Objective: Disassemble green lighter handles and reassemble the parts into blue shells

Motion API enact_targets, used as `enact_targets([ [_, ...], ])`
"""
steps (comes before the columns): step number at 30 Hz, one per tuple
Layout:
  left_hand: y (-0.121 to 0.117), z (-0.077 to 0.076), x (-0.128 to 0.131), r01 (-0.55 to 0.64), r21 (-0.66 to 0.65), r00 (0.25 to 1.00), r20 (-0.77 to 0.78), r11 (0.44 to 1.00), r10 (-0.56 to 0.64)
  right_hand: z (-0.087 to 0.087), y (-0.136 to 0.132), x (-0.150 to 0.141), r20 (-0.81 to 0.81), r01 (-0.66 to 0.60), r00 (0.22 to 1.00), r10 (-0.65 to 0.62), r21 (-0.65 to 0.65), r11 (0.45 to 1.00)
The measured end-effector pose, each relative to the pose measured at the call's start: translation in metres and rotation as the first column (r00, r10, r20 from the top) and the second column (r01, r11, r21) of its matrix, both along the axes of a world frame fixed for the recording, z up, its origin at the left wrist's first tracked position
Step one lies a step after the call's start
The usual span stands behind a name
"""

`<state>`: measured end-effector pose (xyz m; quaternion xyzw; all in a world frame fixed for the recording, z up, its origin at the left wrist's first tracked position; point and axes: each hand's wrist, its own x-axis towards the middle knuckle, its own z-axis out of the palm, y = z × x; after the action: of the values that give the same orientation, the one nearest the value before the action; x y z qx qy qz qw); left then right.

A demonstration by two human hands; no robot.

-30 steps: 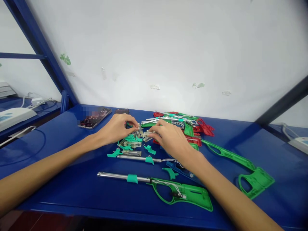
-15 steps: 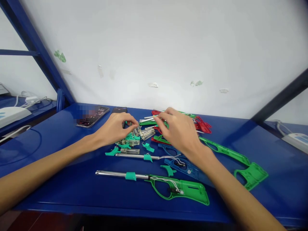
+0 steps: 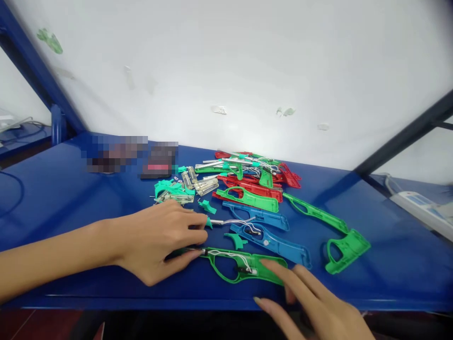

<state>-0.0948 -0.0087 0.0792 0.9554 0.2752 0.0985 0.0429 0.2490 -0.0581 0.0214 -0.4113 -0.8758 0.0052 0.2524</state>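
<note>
My left hand lies near the table's front edge, with fingers and thumb closed round the metal tube of a green lighter shell that carries white wires. The hand hides most of that tube and of a second tube just behind it. My right hand is at the bottom edge with fingers stretched out. Its fingertips touch the handle end of the same green shell. Two blue shells lie just behind, with a teal trigger piece beside them.
A heap of red and green shells and small metal and clear parts sits further back. A long green handle half lies at the right. Two blurred phones lie at the back left, and a white power strip at the far right.
Both hands have drawn back from the heap of small parts toward the front edge. The left now closes on the nearest green lighter's tube; the right reaches its handle end. The view has shifted.
</note>
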Motion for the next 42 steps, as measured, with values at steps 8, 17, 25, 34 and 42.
enact_targets([
  [8, -0.005, -0.003, 0.006, -0.004, -0.026, 1.000, 0.023, 1.000, 0.004, -0.018, -0.003, 0.001, -0.008, 0.073, 0.997, -0.073, 0.057, 0.996],
  [17, -0.005, -0.003, 0.005, -0.065, -0.086, 0.997, 0.027, 0.994, 0.067, -0.022, -0.007, -0.003, -0.020, 0.075, 0.997, -0.075, 0.039, 0.996],
  [25, -0.005, -0.008, 0.004, -0.008, -0.107, 0.996, 0.086, 0.994, 0.017, -0.020, -0.007, -0.004, -0.063, 0.089, 0.994, -0.086, 0.037, 0.995],
  [34, 0.001, -0.013, 0.002, 0.035, -0.090, 0.984, 0.177, 0.995, -0.018, -0.018, -0.007, -0.005, -0.095, 0.084, 0.992, -0.082, 0.019, 0.996],
  [42, 0.002, -0.011, 0.002, 0.047, -0.050, 0.981, 0.190, 0.998, -0.037, -0.015, -0.006, -0.006, -0.102, 0.080, 0.991, -0.081, -0.014, 0.997],
])
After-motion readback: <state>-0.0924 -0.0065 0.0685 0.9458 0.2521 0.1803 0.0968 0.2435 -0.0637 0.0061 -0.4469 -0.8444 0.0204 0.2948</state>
